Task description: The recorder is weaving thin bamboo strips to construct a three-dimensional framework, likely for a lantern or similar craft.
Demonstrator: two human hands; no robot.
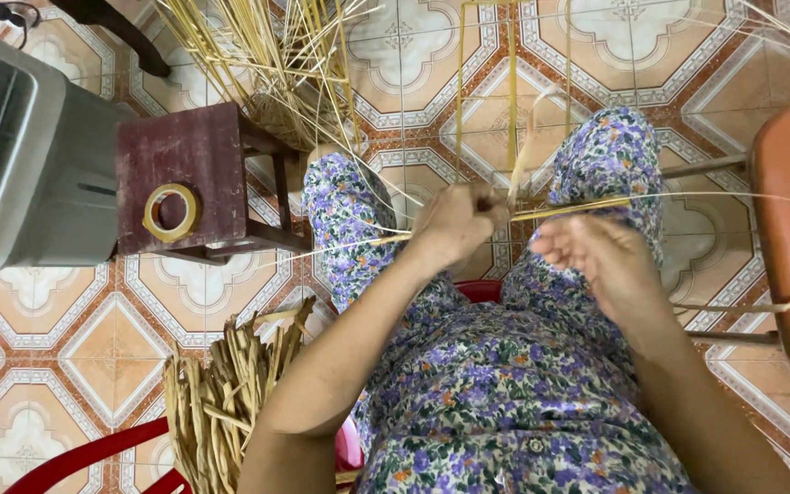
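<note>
Straw strands (560,209) stretch across the lap between both hands: left hand (457,224) with fingers clenched on them above the knees, right hand (596,258) fingers loosely spread, touching the strands, over a tiled floor (66,348).

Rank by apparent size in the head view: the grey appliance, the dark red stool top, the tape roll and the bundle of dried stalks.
1. grey appliance, cut off by the frame
2. bundle of dried stalks and dark red stool top: too alike to rank
3. tape roll, clearly smallest
</note>
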